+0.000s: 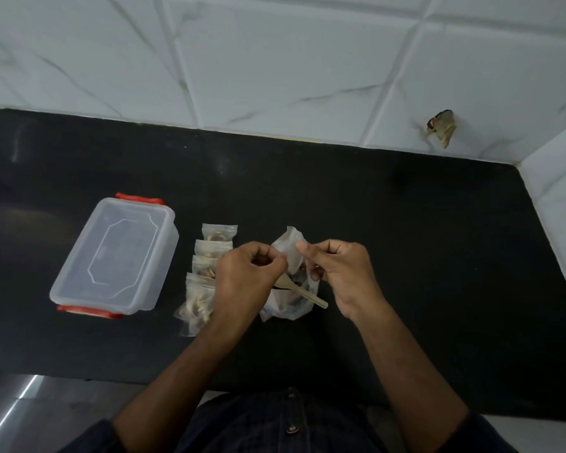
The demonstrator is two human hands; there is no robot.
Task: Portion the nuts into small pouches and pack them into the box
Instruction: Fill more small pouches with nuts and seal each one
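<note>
A small clear pouch point(291, 248) is held up between my two hands over the black counter. My left hand point(247, 279) pinches its left edge and my right hand point(337, 273) pinches its right edge. Below them lies a larger clear bag of nuts point(288, 305) with a wooden spoon point(303, 291) resting in it. Left of my hands, several filled small pouches point(206, 273) lie in an overlapping row. The clear plastic box point(118, 256) with red clips sits at the left with its lid on.
The black counter point(406, 240) meets a white tiled wall point(275, 60) at the back and on the right. A hole in the tile point(440, 127) shows at the right. The counter's front edge runs just before my dark shirt point(291, 423).
</note>
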